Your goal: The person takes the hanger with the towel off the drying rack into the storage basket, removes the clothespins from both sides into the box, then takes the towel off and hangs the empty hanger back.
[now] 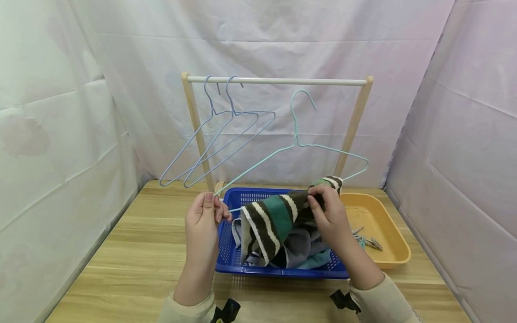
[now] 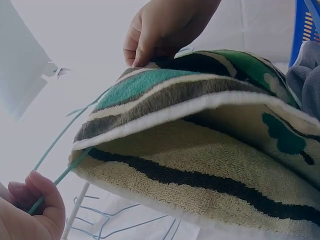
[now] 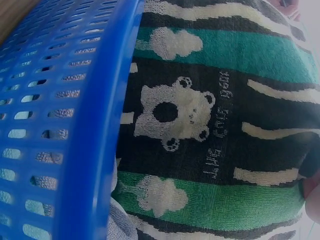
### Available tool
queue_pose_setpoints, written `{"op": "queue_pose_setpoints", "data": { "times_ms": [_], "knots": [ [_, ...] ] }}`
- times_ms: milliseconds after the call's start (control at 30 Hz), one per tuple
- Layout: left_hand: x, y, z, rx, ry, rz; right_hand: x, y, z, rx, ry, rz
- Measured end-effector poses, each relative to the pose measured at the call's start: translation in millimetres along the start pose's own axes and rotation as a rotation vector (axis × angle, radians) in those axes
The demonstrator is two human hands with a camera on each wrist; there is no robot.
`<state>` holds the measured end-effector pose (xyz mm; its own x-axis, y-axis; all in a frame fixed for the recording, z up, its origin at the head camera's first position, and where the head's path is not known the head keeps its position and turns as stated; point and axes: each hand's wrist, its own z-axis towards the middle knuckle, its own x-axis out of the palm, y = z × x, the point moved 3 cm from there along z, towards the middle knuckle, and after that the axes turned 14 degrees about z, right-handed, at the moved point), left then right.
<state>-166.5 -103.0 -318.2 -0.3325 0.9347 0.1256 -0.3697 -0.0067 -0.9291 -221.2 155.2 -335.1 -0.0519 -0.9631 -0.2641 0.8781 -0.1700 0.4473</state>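
Note:
My left hand [image 1: 203,217] grips the left corner of a mint-green wire hanger [image 1: 258,167], whose hook points up. Over the hanger's bottom bar is draped a striped towel [image 1: 278,217] in green, dark brown and cream with a white edge. My right hand [image 1: 332,215] pinches the towel near its top fold, right of the middle. In the left wrist view the hanger wire runs into the open fold of the towel [image 2: 165,160]. A bear pattern [image 3: 175,110] shows on the towel in the right wrist view, close beside the basket's rim.
Below the hands, a blue plastic basket [image 1: 282,272] holds grey and teal cloths. A yellow tray [image 1: 397,251] with several clothespins [image 1: 373,243] stands at its right. Behind, a wooden rack with a white rod [image 1: 278,81] carries two blue hangers [image 1: 198,130] at its left.

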Motion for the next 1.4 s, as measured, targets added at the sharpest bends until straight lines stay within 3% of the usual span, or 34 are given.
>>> {"op": "queue_pose_setpoints", "data": {
  "times_ms": [867, 1400],
  "knots": [
    [-8.6, -8.7, 5.2, 0.057, -0.085, -0.062, 0.6, -5.1, -4.2, 0.100, 0.138, -0.106],
    [-18.0, -9.1, 11.2, 0.166, -0.122, -0.134, 2.1, -11.5, -13.4, 0.104, 0.239, -0.138]
  ]
}}
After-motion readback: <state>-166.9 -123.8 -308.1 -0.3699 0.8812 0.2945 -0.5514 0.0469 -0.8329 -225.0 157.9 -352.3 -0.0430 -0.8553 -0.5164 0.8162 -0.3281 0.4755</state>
